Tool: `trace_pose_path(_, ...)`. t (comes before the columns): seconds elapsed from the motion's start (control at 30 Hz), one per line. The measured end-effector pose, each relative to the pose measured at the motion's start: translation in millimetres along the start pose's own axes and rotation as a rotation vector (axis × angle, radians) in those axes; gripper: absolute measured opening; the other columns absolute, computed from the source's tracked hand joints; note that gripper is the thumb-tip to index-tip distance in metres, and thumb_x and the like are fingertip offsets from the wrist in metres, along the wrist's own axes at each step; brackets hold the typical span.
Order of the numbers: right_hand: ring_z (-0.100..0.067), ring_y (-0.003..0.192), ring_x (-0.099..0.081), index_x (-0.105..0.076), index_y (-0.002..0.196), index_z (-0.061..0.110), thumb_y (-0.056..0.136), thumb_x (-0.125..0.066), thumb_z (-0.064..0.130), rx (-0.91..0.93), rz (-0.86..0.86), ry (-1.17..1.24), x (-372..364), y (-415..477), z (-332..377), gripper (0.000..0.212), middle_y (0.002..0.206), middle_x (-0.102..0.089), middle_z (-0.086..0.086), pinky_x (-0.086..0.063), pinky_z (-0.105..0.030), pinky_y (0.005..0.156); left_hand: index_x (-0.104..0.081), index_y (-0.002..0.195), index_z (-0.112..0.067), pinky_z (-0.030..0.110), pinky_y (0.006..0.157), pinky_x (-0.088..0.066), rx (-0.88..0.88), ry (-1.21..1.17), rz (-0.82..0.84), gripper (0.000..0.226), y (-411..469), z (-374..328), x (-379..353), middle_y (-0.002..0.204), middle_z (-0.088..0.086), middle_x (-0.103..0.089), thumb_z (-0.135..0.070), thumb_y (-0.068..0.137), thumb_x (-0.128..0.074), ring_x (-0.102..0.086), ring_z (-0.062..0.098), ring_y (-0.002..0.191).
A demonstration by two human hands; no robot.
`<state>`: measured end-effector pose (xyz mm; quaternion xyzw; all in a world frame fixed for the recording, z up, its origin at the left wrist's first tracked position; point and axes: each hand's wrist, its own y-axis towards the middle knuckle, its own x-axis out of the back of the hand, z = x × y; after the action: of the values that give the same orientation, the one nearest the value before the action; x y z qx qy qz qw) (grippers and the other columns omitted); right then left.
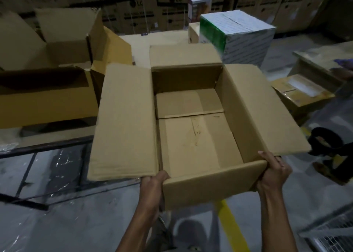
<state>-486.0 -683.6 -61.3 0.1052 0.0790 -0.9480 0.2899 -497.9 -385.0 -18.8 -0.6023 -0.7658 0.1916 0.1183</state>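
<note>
Holding an open cardboard box by its two near corners, the person keeps it up in front of them, above the grey floor. The left hand grips the near left corner. Its thumb lies over the rim there, and its other fingers are hidden behind the box wall, so I cannot tell how they lie. The right hand grips the near right corner, thumb hooked up against the right wall just under the flap, the other fingers curled close together round the outside of the corner.

All four top flaps stand open: the left and right ones splay wide, and the far one tips back. Inside, only the folded bottom flaps show.

To the left, two larger open boxes sit one behind the other, beside a dark frame covered in plastic film. Beyond the held box, at the far right, stands a white-and-green carton, with a small white packet farther back. A wall of stacked brown cartons fills the far side. On the right lie a taped flat parcel and, nearer, a black tape dispenser. A yellow line runs along the floor under the box, and wire mesh shows at the near right.
</note>
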Motion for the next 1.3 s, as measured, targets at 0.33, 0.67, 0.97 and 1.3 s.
trace_pose_path(0.33, -0.015, 0.060, -0.048, -0.066, 0.045, 0.023, 0.064, -0.079, 0.009, 0.036, 0.230, 0.193, -104.8, -28.5, 47.9, 0.027, 0.052, -0.048, 0.013, -0.039, -0.032, 0.065, -0.059, 0.073, 0.000, 0.027, 0.051, -0.033, -0.184, -0.114, -0.140, 0.033, 0.6, -72.8, 56.0, 0.064, 0.009, -0.043, -0.028, 0.058, -0.069, -0.040, 0.014, 0.052)
trace_pose_path(0.67, -0.006, 0.054, -0.045, -0.064, 0.046, 0.021, 0.069, -0.079, 0.007, 0.087, 0.399, 0.375, -258.7, -109.1, 94.8, 0.030, 0.050, -0.044, 0.014, -0.039, -0.020, 0.057, -0.070, 0.059, -0.013, 0.029, 0.059, -0.037, -0.479, -0.221, -0.228, 0.032, 32.2, -186.1, 163.4, 0.065, 0.002, -0.057, -0.040, 0.042, -0.073, -0.051, 0.017, 0.070)
trace_pose_path(0.97, 0.001, 0.061, -0.052, -0.062, 0.068, 0.018, 0.084, -0.076, 0.010, 0.042, 0.448, 0.401, -422.3, -215.8, 76.3, 0.023, 0.055, -0.052, 0.019, -0.041, -0.026, 0.069, -0.053, 0.069, -0.021, 0.030, 0.060, -0.034, -0.653, -0.187, -0.310, 0.013, 97.2, -292.4, 298.0, 0.068, -0.005, -0.052, -0.026, 0.065, -0.064, -0.050, 0.005, 0.061)
trace_pose_path(1.3, 0.002, 0.062, -0.055, -0.062, 0.069, 0.018, 0.085, -0.078, 0.016, 0.033, 0.483, 0.338, -571.8, -284.2, 66.1, 0.023, 0.060, -0.055, 0.015, -0.045, -0.022, 0.066, -0.049, 0.065, -0.020, 0.020, 0.049, -0.034, -0.611, -0.252, -0.308, 0.023, 189.5, -370.1, 408.6, 0.066, -0.001, -0.035, -0.017, 0.084, -0.062, -0.040, 0.005, 0.051)
